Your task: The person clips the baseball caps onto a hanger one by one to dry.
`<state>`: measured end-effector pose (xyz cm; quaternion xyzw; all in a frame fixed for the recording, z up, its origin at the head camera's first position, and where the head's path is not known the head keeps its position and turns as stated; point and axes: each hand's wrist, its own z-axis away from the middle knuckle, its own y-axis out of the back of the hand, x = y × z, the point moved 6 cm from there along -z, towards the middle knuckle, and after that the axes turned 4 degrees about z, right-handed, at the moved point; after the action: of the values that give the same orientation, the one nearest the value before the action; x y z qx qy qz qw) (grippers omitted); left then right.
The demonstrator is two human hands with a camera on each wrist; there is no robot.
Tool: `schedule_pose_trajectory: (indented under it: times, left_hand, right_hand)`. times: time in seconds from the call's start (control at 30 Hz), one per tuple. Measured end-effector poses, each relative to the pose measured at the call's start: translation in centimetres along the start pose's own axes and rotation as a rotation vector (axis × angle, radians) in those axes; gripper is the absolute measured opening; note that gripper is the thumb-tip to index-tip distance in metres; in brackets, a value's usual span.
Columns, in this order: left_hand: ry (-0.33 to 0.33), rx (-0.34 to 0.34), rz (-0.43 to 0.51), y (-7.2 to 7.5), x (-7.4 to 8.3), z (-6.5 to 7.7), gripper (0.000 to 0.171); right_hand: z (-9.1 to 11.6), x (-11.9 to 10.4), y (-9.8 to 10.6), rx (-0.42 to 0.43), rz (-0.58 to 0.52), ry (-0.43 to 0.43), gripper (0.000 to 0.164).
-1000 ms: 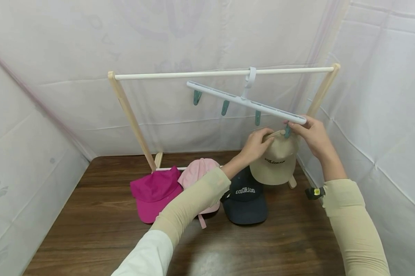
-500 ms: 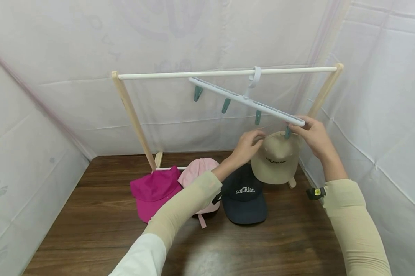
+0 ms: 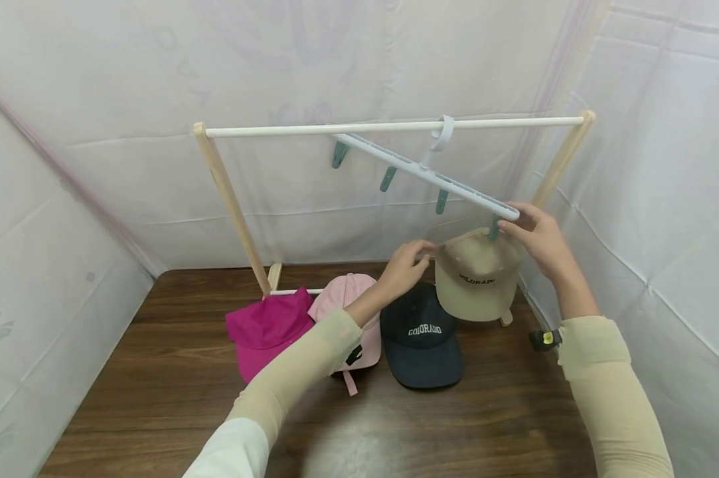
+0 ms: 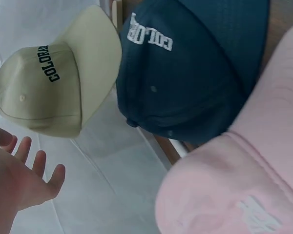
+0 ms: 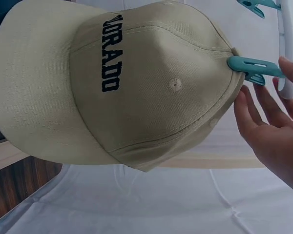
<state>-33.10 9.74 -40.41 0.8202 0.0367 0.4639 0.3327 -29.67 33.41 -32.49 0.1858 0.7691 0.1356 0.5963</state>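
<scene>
A beige cap (image 3: 479,275) with dark "COLORADO" lettering hangs by its crown from the end teal clip (image 5: 254,66) of a pale blue clip hanger (image 3: 419,169). At that end my right hand (image 3: 541,239) holds the hanger, thumb beside the clip and fingers behind the bar. Some right fingertips reach the cap's crown in the right wrist view. My left hand (image 3: 403,269) is just left of the cap, fingers loosely spread and holding nothing; a gap shows between them in the left wrist view (image 4: 27,170). The hanger slopes down to the right.
A wooden rack with a white rail (image 3: 335,129) carries the hanger. On the brown table (image 3: 144,385) lie a magenta cap (image 3: 272,325), a pink cap (image 3: 344,295) and a navy cap (image 3: 421,345). Other teal clips (image 3: 388,179) hang unfilled. White sheeting (image 3: 84,186) surrounds the table.
My left hand has let go of the beige cap and drawn away left and down. My right hand stays at the hanger's end, which has shifted slightly left. The cap hangs from the clip.
</scene>
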Motion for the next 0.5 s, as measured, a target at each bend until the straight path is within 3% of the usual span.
schedule_pose_trajectory:
  times: [0.13,0.5]
  left_hand:
    - [0.024,0.003,-0.009,0.2,-0.7,0.8,0.029]
    - [0.034,-0.004,-0.058,1.1,-2.7,3.3,0.025]
  right_hand:
    - [0.7,0.1,-0.1,0.009,0.055,-0.010,0.048]
    - [3.9,0.5,-1.7,0.114,0.378,-0.014,0.061]
